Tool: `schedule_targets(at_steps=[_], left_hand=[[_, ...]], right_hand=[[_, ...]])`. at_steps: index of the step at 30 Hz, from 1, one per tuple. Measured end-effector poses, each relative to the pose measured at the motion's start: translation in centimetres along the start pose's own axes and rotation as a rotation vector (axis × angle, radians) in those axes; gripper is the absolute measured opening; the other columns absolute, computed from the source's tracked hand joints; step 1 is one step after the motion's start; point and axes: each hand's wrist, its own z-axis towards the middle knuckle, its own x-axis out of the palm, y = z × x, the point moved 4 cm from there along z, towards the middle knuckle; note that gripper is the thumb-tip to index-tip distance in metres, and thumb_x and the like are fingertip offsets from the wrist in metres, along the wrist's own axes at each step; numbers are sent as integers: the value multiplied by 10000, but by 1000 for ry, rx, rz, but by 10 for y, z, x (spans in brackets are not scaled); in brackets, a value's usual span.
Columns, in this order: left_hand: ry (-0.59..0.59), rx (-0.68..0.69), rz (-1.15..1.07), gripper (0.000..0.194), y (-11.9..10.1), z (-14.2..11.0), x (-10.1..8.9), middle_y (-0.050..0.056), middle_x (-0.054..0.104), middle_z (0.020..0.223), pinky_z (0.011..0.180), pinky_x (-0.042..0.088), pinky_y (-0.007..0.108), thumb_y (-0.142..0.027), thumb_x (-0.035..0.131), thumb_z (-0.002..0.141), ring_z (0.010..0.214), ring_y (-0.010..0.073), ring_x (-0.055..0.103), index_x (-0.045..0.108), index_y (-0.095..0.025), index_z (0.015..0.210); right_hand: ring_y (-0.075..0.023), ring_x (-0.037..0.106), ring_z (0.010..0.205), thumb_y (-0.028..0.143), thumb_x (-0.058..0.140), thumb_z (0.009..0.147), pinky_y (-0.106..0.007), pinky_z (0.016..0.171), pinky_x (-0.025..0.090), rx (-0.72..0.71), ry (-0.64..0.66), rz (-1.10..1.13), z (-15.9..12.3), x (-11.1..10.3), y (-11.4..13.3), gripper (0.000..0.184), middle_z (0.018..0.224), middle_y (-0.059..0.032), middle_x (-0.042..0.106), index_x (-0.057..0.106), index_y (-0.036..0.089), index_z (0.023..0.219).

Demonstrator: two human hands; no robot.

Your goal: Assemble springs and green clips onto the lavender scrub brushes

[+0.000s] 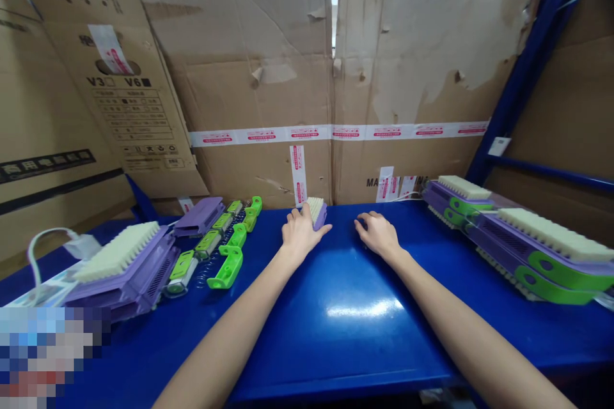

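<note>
Fingers half spread, thumb out wide, the left hand is touching the small purple block with its cream top, just beyond the palm; whether it's gripped, can't tell! Across from it, the right hand sits loosely curled at the blue table, nothing visible in it. Left of the left hand, green brackets; well right of the right hand, purple units with cream pads.

On my desk: centre rear, one brush block at my left hand, my right hand rightward; left, stacked housings, then small cases, then handles; right, brushes; behind, cardboard panels.
</note>
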Motion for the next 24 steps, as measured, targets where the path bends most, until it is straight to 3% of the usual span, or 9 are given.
schedule_targets(at_steps=[2, 4, 8, 12, 17, 24], left_hand=[[-27, -12, 7, 691, 7, 5, -7, 185, 572, 1068, 749, 449, 388, -678, 325, 807, 1000, 319, 550, 416, -146, 1239], [-91, -35, 64, 578, 21, 13, -14, 180, 575, 1061, 754, 439, 386, -587, 267, 868, 1015, 315, 534, 479, -143, 1172], [-190, -154, 252, 395, 62, 24, -19, 214, 567, 1073, 804, 393, 432, -371, 374, 864, 1039, 341, 497, 551, -87, 1074], [-134, -244, 321, 355, 91, 26, -11, 241, 581, 1077, 865, 321, 508, -270, 433, 818, 1044, 364, 500, 575, -60, 1067], [-86, -227, 327, 417, 88, 25, -13, 257, 600, 1075, 876, 297, 529, -275, 429, 822, 1016, 362, 541, 533, -57, 1163], [125, -91, 302, 389, 63, 4, -48, 206, 650, 1001, 747, 441, 402, -337, 440, 833, 967, 331, 607, 567, -86, 1102]], right_hand=[[-213, 587, 960, 365, 393, 897, -270, 693, 419, -4, -16, 7, 1, 1, -1, 337, 1013, -81, 637, 633, 202, 1069], [-217, 581, 970, 358, 397, 896, -276, 712, 420, -11, -33, 14, 1, 1, -1, 338, 1003, -85, 642, 638, 192, 1065], [-224, 576, 967, 346, 405, 893, -291, 732, 420, -29, -42, 21, 1, 2, -1, 336, 1003, -97, 648, 643, 181, 1064], [-232, 573, 966, 336, 412, 889, -304, 755, 416, -41, -43, 24, 2, 2, 0, 337, 1011, -102, 650, 644, 173, 1072], [-235, 569, 973, 333, 415, 889, -318, 790, 409, -50, -46, 36, 2, 2, 2, 340, 1010, -102, 650, 642, 166, 1078], [-239, 564, 984, 336, 408, 893, -326, 792, 403, -58, -35, 42, 0, 1, 3, 343, 1027, -102, 652, 642, 171, 1081]])
